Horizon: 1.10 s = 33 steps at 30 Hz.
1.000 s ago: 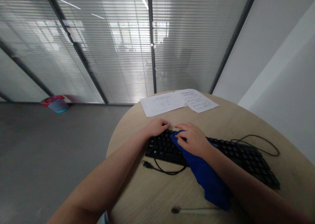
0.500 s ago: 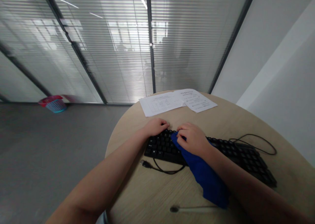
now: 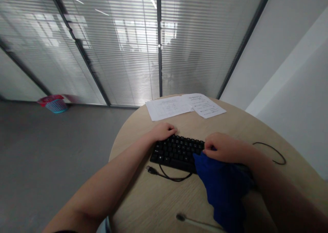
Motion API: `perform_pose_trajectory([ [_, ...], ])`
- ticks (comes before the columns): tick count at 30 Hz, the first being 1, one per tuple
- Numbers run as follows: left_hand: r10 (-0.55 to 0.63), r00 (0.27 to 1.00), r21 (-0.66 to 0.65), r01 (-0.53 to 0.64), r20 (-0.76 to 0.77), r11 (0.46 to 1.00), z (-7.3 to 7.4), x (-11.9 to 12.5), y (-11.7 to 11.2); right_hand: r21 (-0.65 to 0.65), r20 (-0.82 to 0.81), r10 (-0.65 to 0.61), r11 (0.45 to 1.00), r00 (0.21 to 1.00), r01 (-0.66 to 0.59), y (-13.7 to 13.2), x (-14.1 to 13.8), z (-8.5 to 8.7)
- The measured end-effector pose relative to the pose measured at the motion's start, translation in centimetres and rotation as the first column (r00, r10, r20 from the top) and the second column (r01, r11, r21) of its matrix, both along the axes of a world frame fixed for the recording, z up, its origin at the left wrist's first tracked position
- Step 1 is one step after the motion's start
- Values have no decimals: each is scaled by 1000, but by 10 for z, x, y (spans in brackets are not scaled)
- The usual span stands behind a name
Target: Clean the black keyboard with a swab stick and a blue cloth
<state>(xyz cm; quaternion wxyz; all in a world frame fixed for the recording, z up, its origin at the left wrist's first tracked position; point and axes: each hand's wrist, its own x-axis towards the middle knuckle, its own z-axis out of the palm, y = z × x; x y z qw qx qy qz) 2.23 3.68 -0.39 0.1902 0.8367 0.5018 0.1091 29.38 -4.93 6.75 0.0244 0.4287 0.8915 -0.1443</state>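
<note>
A black keyboard (image 3: pixel 176 151) lies on the round wooden table (image 3: pixel 143 199). My left hand (image 3: pixel 164 131) is closed on its far left corner, fingers bent at the edge. Over the right half of the keys, my right hand (image 3: pixel 220 147) pinches a blue cloth (image 3: pixel 217 185), which drapes down toward the table's near side. The cloth and my right forearm hide most of the keyboard's right part. In front of the keyboard lies a coiled black cable with a USB plug (image 3: pixel 151 170).
Near the front lies a slim pale-handled stick with a dark head (image 3: pixel 181 217), partly under the cloth. Two printed sheets (image 3: pixel 169 107) rest at the far edge. A black cord (image 3: pixel 279 153) loops at right. A red and blue basket (image 3: pixel 56 105) stands on the floor.
My right hand has moved right along the keyboard with the blue cloth, uncovering keys in the middle. My left hand stays at the corner. The cloth now covers more of the stick.
</note>
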Motion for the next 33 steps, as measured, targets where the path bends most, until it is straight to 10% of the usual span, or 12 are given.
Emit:
perform_pose_trajectory([
  [9, -14, 1000, 25, 14, 0, 1000, 2, 0, -2, 195, -267, 139, 977, 954, -88, 10, -17, -22],
  [18, -63, 993, 238, 85, -101, 968, 15, 11, -18, 330, -250, 205, 937, 946, -116, 11, -19, -42],
  [33, -166, 980, 175, 183, -106, 968, 8, 21, -25, 373, -192, 151, 925, 970, -70, 11, -25, -48],
])
